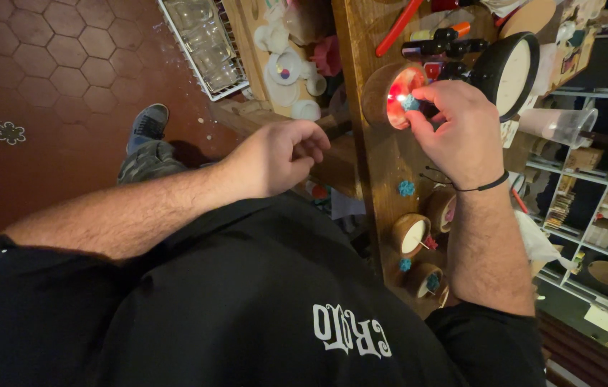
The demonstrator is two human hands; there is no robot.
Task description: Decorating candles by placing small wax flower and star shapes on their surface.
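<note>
Blue wax flower (410,102) pinched by the right hand (454,132), upper centre, over the red candle (398,95): lower gently, centred. Left hand (279,156) hangs loosely curled, holding nothing, beside the bench (379,165).

your right hand (454,132) pinched a small blue piece (410,102) at the mouth of a round wooden cup with a red inside (392,93), which sat on the wooden table (383,165). your left hand (279,154) hung loosely curled at nine o'clock from that cup, off the table's edge and touching nothing. a black-rimmed round clock (510,66) lay at three o'clock from the cup, just beside your right fingers. at six o'clock from the cup lay another blue piece (406,188), then a wooden cup with white filling (410,235) and one with blue bits (425,279). a black band (486,186) circled your right wrist.
</note>
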